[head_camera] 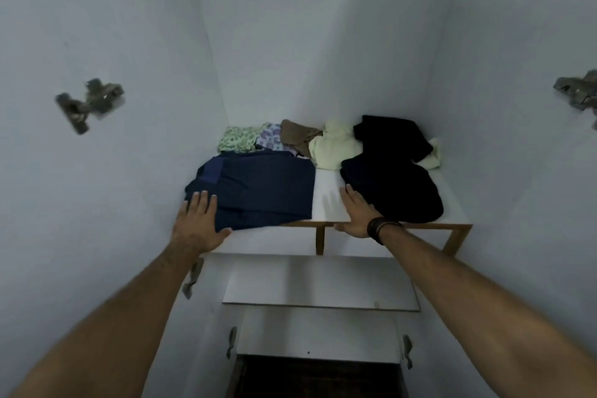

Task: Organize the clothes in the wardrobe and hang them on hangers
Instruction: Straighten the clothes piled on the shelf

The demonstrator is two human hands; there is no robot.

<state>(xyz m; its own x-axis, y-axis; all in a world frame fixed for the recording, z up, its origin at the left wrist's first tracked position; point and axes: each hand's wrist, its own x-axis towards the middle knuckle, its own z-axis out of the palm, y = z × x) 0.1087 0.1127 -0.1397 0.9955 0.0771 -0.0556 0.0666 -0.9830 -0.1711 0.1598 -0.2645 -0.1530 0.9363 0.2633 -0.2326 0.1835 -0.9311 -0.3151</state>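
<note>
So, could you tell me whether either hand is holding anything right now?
Nothing is gripped: left hand lies flat on the navy garment; right hand flat on the shelf.

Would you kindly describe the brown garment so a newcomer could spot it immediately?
Look at the white wardrobe shelf holding heaped clothes. Along its back edge, the crumpled plain brown garment lies between a lilac-patterned white cloth and a pale yellow garment; nothing else there is brown.

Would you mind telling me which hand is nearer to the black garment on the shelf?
Right. The right hand lies flat beside the black garment, fingers touching its edge; the left hand rests on the navy garment.
</note>
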